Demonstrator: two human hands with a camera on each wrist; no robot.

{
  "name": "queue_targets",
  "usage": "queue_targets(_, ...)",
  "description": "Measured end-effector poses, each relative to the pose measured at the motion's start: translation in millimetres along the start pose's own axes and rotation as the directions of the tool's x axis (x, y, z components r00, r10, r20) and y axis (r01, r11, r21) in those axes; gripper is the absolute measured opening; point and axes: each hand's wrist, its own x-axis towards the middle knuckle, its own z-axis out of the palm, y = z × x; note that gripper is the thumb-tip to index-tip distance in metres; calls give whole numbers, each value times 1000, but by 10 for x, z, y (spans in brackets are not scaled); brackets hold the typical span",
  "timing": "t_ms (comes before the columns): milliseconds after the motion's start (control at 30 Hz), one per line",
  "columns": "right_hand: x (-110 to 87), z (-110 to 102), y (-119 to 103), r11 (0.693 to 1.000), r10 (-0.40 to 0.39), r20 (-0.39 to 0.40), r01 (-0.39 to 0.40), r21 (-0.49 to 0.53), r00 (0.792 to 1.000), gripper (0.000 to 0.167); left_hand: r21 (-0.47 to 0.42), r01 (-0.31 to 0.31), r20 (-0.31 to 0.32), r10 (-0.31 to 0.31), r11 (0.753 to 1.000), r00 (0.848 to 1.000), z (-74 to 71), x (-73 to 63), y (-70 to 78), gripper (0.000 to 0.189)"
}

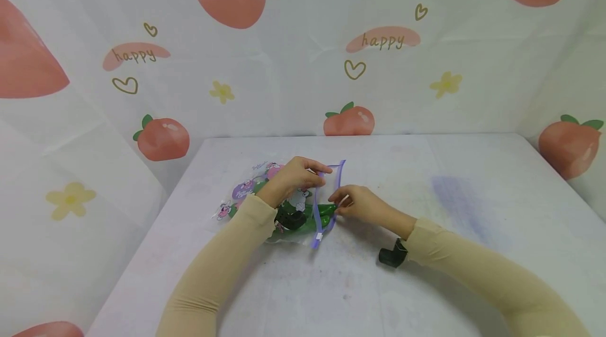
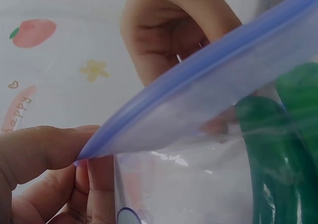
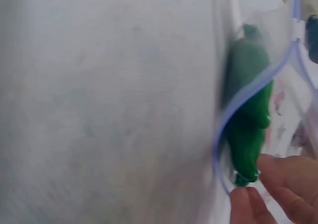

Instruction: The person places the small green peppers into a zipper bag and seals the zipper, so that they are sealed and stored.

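A clear zip bag (image 1: 265, 184) with cartoon prints and a purple zip strip (image 1: 331, 190) lies on the white table (image 1: 426, 195). Green peppers (image 1: 324, 210) lie inside it near the open mouth. My left hand (image 1: 322, 174) pinches the upper lip of the mouth; in the left wrist view its thumb (image 2: 35, 149) and fingers grip the purple strip (image 2: 198, 70). My right hand (image 1: 338, 203) pinches the other lip beside the peppers. In the right wrist view its fingertips (image 3: 248, 196) hold the strip (image 3: 223, 129) just below a green pepper (image 3: 248, 119).
A peach-print cloth backdrop (image 1: 303, 48) rises behind and beside the table. Black wrist cameras (image 1: 392, 255) sit on both forearms. A faint purple smudge (image 1: 454, 195) marks the table to the right. Bare tabletop lies in front of and right of the bag.
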Motion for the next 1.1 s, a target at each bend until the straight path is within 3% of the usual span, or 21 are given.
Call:
queue_targets(133,-57,-58,-41,1000,-3,-3,3,24,1000,26,2,0,8,0,1000,1000,-5,2,-7,34)
queue_targets(400,-293,-72,-159,991,-107,8,106,76,994,18,2,-7,-1,7,1000,1000,3,28,-21,34)
queue_targets(733,-511,242,-160,960,-135,181,84,267,974,18,-3,6,3,-6,1000,1000,2,33,-19,35)
queue_targets(933,-540,459,-148,878,-107,234,-18,478,966,27,-14,6,6,-6,1000,1000,3,31,-22,37)
queue_targets(1033,-537,544,-171,808,-50,236,-99,580,971,27,-11,10,0,-10,1000,1000,6,34,-23,37)
queue_targets(1100,-535,591,-195,742,2,242,-164,650,970,23,-9,9,-1,-9,1000,1000,10,39,-26,36)
